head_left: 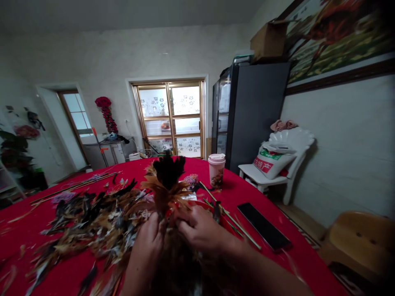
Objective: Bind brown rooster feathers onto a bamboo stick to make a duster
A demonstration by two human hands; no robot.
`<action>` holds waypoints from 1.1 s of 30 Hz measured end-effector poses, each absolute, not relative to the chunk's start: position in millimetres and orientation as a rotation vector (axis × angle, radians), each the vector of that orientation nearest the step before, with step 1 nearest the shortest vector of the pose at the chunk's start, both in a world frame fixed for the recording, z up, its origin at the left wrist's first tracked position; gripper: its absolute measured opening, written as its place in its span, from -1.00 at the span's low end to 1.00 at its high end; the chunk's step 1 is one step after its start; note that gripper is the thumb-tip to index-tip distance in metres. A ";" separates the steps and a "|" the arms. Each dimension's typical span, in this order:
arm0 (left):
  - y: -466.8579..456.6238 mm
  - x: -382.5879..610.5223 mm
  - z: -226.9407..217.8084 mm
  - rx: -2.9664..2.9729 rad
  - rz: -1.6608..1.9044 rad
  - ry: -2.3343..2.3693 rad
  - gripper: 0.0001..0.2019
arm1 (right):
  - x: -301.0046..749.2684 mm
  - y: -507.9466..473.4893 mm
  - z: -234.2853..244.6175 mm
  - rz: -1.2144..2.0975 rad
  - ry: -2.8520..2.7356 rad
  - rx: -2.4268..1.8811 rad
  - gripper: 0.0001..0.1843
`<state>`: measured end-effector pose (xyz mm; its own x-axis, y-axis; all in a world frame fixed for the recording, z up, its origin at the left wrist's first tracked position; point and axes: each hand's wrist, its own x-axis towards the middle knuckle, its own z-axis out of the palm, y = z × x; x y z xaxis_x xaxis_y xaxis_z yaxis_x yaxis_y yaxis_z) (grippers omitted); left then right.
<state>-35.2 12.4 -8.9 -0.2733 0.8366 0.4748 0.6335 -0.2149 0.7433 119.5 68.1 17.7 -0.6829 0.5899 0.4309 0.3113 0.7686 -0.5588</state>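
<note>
A bundle of brown and black feathers (168, 174), like the head of a feather duster, stands up between my two hands. My left hand (149, 232) is closed round its left side, fingers curled inward. From the right, my right hand (196, 226) presses its bent fingers against the bundle's base, just below the brown feathers. What lies between the fingertips is partly hidden. More dark feathers hang below my hands in blurred shadow. A large loose heap of brown, black and grey feathers (101, 226) spreads over the red tablecloth (24, 222) to the left.
Behind my right hand lie a red tray (226, 224) and thin sticks (243, 232). A lidded pink cup (216, 170) stands further back, with a black phone (263, 226) to the right. More sticks (74, 187) lie at the left. A white chair (277, 172) holds a bag.
</note>
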 end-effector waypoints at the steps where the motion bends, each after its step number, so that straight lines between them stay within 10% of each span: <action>1: 13.8 -35.3 -11.8 1.781 1.435 1.864 -0.86 | 120.0 64.5 19.4 0.484 -2.367 -0.677 -0.78; 9: 14.4 -24.0 -19.3 2.170 0.922 2.215 -0.83 | 116.5 56.4 20.1 0.645 -2.426 -0.554 -0.86; 33: 20.8 -30.8 -17.7 1.684 1.403 1.738 -0.73 | 109.9 70.1 14.8 0.741 -2.154 -0.621 -0.79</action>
